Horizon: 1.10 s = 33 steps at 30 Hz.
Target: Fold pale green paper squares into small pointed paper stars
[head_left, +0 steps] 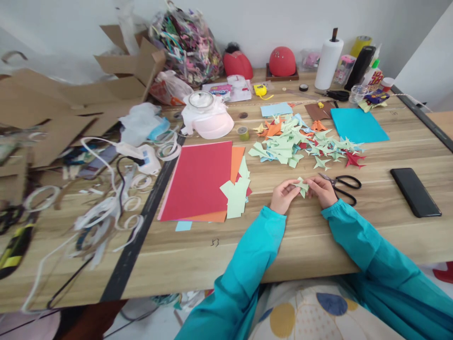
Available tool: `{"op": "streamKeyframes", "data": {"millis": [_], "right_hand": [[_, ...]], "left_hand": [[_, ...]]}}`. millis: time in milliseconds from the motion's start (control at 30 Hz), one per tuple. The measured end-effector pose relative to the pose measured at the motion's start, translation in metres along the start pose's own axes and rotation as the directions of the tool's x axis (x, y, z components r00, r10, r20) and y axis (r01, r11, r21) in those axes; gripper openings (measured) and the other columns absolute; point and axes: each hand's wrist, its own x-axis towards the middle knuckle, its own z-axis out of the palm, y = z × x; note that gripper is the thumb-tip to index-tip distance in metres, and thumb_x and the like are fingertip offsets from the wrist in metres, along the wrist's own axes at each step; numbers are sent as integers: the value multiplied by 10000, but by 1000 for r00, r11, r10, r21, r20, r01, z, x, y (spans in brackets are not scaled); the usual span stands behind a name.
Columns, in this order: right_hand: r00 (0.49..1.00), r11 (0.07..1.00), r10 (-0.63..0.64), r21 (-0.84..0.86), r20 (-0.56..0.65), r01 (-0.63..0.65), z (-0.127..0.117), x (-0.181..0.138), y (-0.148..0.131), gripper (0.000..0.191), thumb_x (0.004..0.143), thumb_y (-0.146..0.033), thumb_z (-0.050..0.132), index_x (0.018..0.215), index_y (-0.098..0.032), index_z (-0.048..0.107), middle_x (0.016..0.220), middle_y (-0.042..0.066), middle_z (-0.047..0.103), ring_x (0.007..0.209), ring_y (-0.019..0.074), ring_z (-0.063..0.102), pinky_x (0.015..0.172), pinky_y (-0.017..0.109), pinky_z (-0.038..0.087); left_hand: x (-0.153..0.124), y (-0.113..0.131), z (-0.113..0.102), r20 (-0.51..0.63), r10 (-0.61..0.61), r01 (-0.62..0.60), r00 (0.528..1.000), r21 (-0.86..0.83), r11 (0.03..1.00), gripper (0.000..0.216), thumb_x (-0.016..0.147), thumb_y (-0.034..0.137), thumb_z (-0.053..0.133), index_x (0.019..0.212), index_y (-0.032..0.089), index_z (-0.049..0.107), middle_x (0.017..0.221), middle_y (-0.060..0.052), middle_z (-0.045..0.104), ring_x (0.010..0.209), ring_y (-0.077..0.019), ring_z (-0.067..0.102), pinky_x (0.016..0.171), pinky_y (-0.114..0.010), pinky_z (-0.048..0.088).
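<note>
Between my hands is a small folded piece of pale green paper (302, 187), held just above the wooden table. My left hand (283, 195) pinches its left side, and my right hand (321, 190) pinches its right side. Black-handled scissors (348, 182) lie right beside my right hand, their blades partly hidden by it. Beyond my hands spreads a pile of folded paper pieces (288, 144), mostly pale green with some orange, blue and red. One red folded star shape (355, 159) sits at the pile's right end.
Left of my hands lie red paper sheets (198, 182) and pale green cut strips (236, 198). A blue sheet (359, 125) and a phone (415, 192) are on the right. Cables and tape rolls (106, 212) clutter the far left, near an open cardboard box (120, 85).
</note>
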Motion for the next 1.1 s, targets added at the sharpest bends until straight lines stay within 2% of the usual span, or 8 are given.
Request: {"op": "streamKeyframes", "data": {"millis": [233,433,733,867,1000,1100], "right_hand": [[1000,1000,7,24,-11,-7,1,0,0,326,682,-484,658,770,-170,647,520,-11,593,417,94,506,401,217,423],[1000,1000,1,19,-1,-1,1,-1,-2,312,686,-465,664,765,-164,640,519,-13,596,415,90,509,403,213,423],[999,999,-32,9,25,32,3,-1,-5,343,630,-452,711,789,-157,638,515,-15,593,419,86,503,389,205,398],[998,999,-51,8,37,50,4,-1,-5,344,609,-421,734,815,-160,646,512,-21,588,423,87,500,385,205,390],[996,997,-70,-15,58,71,3,-1,-5,309,616,-385,738,820,-168,656,492,-28,572,425,92,498,388,210,390],[997,998,-58,-10,58,59,2,-2,-5,275,639,-382,723,799,-171,652,487,-28,569,427,94,505,392,211,398]], "left_hand": [[0,1,1,5,24,-24,1000,16,1000,314,610,320,731,857,143,652,718,-33,663,643,-132,589,660,-286,484],[1,-1,0,-28,-1,2,1000,43,999,285,617,332,724,801,133,638,620,-7,620,588,-113,570,630,-268,481],[5,-9,-1,-102,-12,7,995,-50,999,265,625,353,717,757,135,643,674,-20,640,633,-123,581,631,-276,500],[7,-11,-2,-149,-54,35,987,-129,991,293,595,375,731,735,134,640,704,-24,652,651,-137,601,628,-280,499],[7,-10,-2,-152,-92,65,984,-174,983,294,584,377,736,725,138,638,706,-17,652,656,-137,606,625,-276,499],[6,-10,-2,-145,-74,52,987,-147,988,280,589,361,737,730,140,640,697,-14,648,648,-128,599,626,-270,496]]}}
